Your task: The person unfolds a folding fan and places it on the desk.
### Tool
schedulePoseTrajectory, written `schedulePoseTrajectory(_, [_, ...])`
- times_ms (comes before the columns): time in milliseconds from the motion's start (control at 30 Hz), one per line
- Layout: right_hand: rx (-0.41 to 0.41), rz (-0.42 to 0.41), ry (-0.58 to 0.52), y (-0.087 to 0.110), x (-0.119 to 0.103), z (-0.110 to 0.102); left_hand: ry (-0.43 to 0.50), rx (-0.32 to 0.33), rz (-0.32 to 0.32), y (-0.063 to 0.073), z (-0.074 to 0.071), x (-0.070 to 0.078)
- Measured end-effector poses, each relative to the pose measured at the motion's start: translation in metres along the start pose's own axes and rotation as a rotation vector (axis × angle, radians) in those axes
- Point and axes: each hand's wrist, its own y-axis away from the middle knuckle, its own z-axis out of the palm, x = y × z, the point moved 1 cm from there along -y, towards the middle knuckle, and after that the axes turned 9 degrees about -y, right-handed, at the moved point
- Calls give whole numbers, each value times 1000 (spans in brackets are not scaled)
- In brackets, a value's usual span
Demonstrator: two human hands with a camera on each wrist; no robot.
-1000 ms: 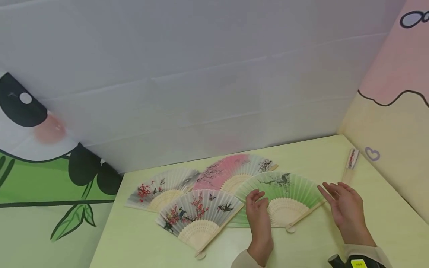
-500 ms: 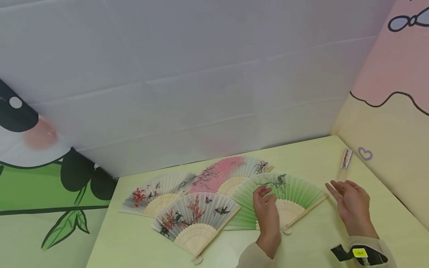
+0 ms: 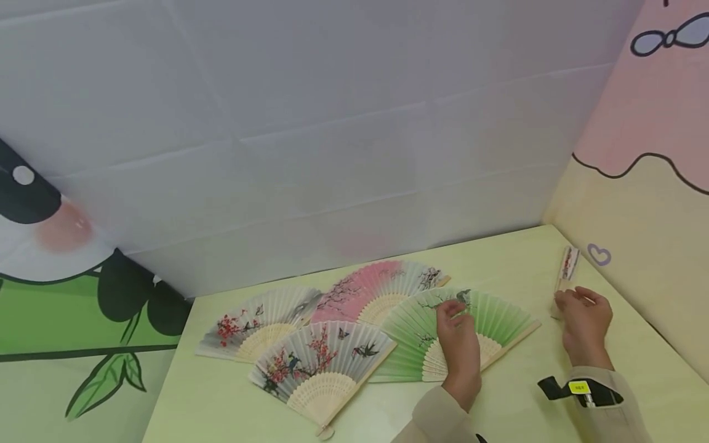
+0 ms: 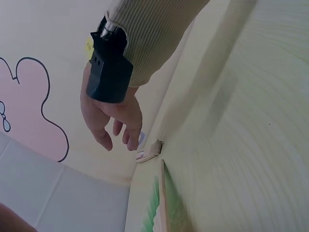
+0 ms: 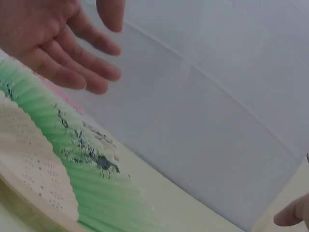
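Note:
My left hand [image 3: 460,351] hovers over the spread green folding fan [image 3: 501,311], covering part of its ribs. Its fingers are loosely bent and hold nothing; in the right wrist view that same left hand [image 5: 58,48] has its fingers apart. My right hand [image 3: 587,326] is raised above the table at the right, nearest to a slim folded fan [image 3: 568,263] with a patterned end. From the left wrist view, the right hand [image 4: 113,116] hangs with relaxed fingers above the table, apart from the folded fan [image 4: 149,152].
Left of the green fan lie several spread fans: a pink one [image 3: 354,292], a grey one with birds and blossoms [image 3: 327,357] and another grey one [image 3: 260,320]. They overlap on the pale yellow table [image 3: 221,400]. A grey-white wall [image 3: 332,154] stands behind.
My left hand has shifted right across the green fan. My right hand has moved a little up toward the folded fan, its fingertips closer together. The head view has shifted slightly.

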Motion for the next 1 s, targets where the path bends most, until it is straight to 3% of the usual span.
schedulePoseTrajectory(200, [-47, -205, 520, -17, 8, 4, -10, -21, 5, 2, 8, -5])
schedulePoseTrajectory(367, [-99, -296, 741, -31, 11, 4, -5, -36, -2, 3, 13, -6])
schedulePoseTrajectory(500, [-92, -358, 819, -40, 15, 1, -14, -49, 6, 3, 17, -8])
schedulePoseTrajectory(700, [-53, -488, 846, -48, 22, -4, -21, -73, 22, 2, 20, -13])
schedulePoseTrajectory(1000, [-73, -519, 900, -53, 17, -5, 51, -101, -14, 1, 23, -21])
